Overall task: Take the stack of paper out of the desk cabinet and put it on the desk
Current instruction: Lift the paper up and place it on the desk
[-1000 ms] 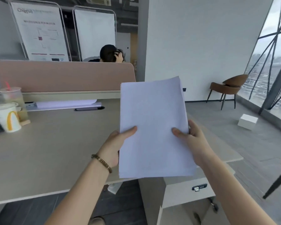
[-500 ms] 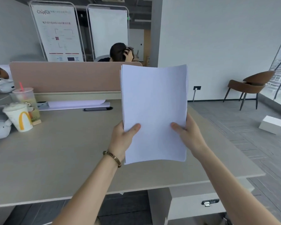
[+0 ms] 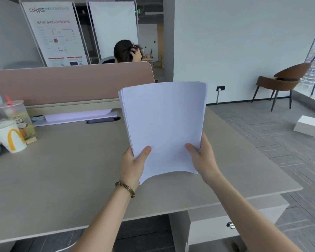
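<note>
A white stack of paper (image 3: 164,124) is held up above the beige desk (image 3: 62,179), tilted with its top edge away from me and its lower edge curling. My left hand (image 3: 133,164) grips the stack's lower left corner, thumb on top. My right hand (image 3: 202,157) grips the lower right side, thumb on the sheet. The desk cabinet (image 3: 216,228) stands under the desk's right end, with a lock on its drawer front.
Two drink cups (image 3: 9,135) stand at the desk's left edge. A white tray and a black slot (image 3: 103,120) lie along the pink divider (image 3: 73,82), with a person seated behind it. A brown chair (image 3: 280,82) and a white box (image 3: 309,125) are on the floor at right.
Both hands have carried the stack left and forward from over the desk's right edge to above the desktop. In the last half second it has tilted flatter and lower.
</note>
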### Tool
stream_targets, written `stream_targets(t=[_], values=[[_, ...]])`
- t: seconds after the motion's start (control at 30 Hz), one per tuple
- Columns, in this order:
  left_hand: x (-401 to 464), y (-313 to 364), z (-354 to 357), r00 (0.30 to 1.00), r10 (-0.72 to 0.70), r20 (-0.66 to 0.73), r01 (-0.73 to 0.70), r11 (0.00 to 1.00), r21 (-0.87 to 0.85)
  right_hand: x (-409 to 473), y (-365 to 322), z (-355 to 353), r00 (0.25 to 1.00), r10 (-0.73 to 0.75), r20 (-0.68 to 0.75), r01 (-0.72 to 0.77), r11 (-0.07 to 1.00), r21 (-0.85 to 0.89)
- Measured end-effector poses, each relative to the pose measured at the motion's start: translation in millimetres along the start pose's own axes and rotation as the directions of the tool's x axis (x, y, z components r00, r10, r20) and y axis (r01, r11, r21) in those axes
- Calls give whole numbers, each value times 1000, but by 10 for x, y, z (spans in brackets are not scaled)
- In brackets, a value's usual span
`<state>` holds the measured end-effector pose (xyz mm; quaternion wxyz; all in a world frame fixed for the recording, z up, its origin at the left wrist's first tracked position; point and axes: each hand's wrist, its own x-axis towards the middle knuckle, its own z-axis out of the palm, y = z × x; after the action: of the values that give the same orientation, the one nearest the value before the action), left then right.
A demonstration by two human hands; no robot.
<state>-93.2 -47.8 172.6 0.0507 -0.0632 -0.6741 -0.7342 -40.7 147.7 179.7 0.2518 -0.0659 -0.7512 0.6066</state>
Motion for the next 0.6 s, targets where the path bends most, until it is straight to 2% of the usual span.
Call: stream_targets(t=[0.2, 0.33, 0.5, 0.6], values=[[-2, 36, -73, 997, -12, 76, 14, 999, -34, 4, -4, -27, 1000, -10, 6, 9, 999, 45], [87, 133, -78, 998, 43, 50, -39, 996, -86, 122, -138, -36, 997, -64, -43, 68, 994, 81], [148, 133, -7, 995, 93, 35, -92, 995, -38, 192, -208, 12, 994, -72, -77, 77, 995, 69], [169, 93, -32, 997, 56, 58, -53, 997, -49, 146, -154, 27, 993, -85, -82, 88, 995, 42]])
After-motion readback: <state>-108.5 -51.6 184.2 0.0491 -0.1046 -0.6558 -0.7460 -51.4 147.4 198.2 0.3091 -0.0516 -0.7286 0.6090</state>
